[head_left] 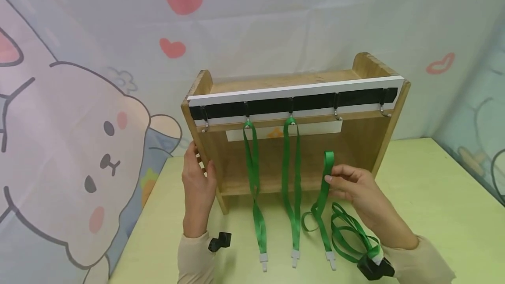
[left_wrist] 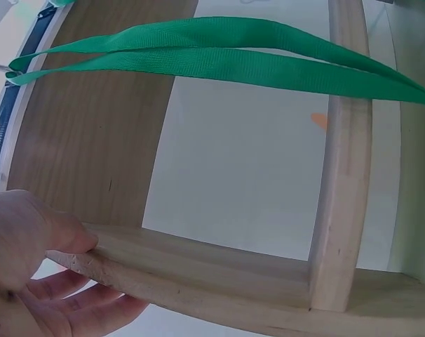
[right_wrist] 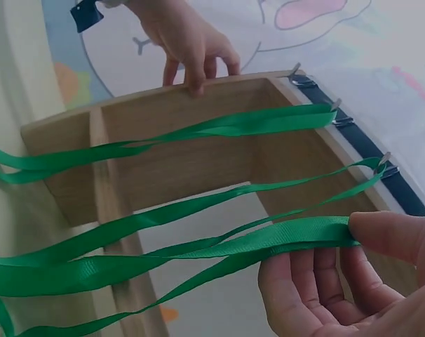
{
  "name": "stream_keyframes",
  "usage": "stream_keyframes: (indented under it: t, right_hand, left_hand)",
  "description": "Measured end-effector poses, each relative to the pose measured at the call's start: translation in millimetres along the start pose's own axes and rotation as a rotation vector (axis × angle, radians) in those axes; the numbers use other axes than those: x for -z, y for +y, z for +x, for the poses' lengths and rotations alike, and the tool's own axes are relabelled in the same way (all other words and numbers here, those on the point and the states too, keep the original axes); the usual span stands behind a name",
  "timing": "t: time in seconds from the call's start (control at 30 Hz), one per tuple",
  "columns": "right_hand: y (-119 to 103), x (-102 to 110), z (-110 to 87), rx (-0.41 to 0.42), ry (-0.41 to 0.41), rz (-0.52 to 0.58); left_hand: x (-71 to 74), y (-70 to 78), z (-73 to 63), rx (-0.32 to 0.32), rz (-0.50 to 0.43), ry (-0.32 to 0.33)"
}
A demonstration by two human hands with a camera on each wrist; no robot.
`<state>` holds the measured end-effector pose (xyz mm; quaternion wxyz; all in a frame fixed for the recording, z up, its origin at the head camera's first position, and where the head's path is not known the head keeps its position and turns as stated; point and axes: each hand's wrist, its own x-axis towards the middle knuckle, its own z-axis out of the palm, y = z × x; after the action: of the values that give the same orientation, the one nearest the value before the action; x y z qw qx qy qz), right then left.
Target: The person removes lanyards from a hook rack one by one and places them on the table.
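Note:
A wooden shelf (head_left: 215, 152) carries a row of metal hooks along its front strip. My left hand (head_left: 199, 183) grips the shelf's left side panel, thumb on the inner face and fingers outside, as the left wrist view also shows. Between thumb and fingers, my right hand (head_left: 351, 185) pinches a green lanyard (head_left: 324, 187) near its looped top. That loop stands below the fourth hook (head_left: 336, 111), with the white clip (head_left: 330, 260) low at the table. Two more lanyards, a left one (head_left: 252, 165) and a middle one (head_left: 286, 165), hang from the second and third hooks.
A coiled green lanyard (head_left: 347, 236) lies on the pale yellow table (head_left: 430, 196) beside my right wrist. The leftmost hook (head_left: 204, 119) and rightmost hook (head_left: 382, 106) hold nothing. Behind the shelf hangs a cloth backdrop (head_left: 276, 21) with a cartoon print.

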<state>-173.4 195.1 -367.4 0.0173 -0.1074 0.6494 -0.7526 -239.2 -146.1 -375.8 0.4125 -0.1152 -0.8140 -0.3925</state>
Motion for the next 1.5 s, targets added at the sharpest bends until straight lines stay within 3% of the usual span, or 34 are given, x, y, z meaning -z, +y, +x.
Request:
stream_keyframes:
  t: [0.37,0.67,0.97,1.37,1.5]
  right_hand:
    - [26,9,-3.2,-0.073,-0.135,0.053]
    - [46,10,-2.7,-0.189,-0.144,-0.030]
    - [72,13,0.3,-0.277,-0.167,-0.031]
    - [101,13,1.7,-0.386,-0.130,-0.043]
    - [108,10,3.1,-0.399,-0.088,-0.102]
  left_hand:
    - [-0.3,-2.3,-0.8,0.005,0.000,0.001]
    - [-0.9,-1.4,2.8,-0.001,-0.008,-0.002]
    - [-0.5,-0.7,3.2,0.011,-0.005,-0.010]
    - [0.8,-0.3,1.7,0.040,-0.002,-0.026]
    - [1.1,-0.4,1.6,0.035,-0.004,-0.028]
